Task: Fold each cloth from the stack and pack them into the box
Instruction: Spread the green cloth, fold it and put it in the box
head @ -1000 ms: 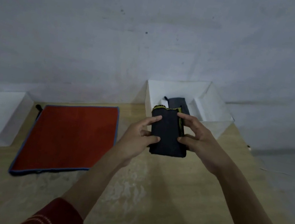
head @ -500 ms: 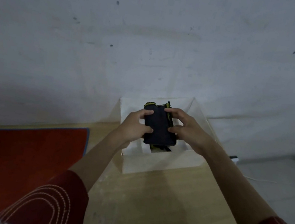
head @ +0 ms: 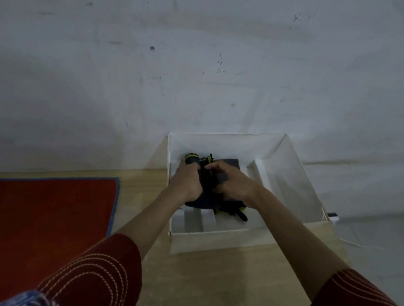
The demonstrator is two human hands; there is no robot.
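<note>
On my feed I see a pale wooden tabletop (head: 213,288) running up to a whitish wall (head: 213,48) flecked with small dark marks. Past the table's right edge lies a grey floor (head: 385,263), with a thin white cable (head: 356,244) trailing across it.

A single wide-angle camera is worn on the head and tilted forward and down at close range; the white box (head: 220,244) is framed near centre, the wall (head: 213,48) filling the upper half.
</note>
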